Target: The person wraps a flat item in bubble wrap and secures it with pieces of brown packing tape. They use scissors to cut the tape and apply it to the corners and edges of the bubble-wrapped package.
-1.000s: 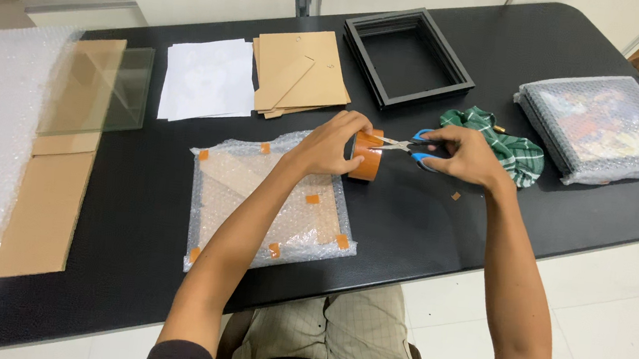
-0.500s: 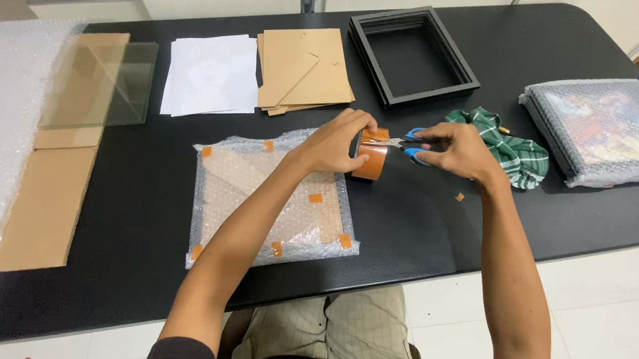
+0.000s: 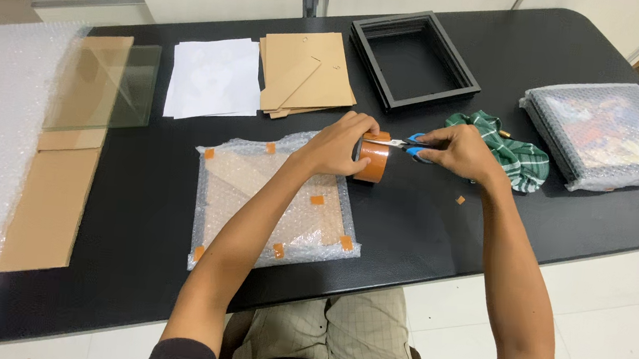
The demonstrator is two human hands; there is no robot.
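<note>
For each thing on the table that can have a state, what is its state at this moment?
left hand: gripping the tape roll
tape roll: on edge, held
right hand: holding the scissors
scissors: blades at the tape roll
flat bubble-wrapped package: wrapped, taped with orange pieces
black frame: empty, unwrapped
bubble-wrapped picture: fully wrapped
green cloth: crumpled
glass pane: bare, lying flat

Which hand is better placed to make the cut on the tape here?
Right. The right hand holds the blue-handled scissors, blades at the brown tape roll. The left hand grips the roll over the bubble-wrapped package.
</note>
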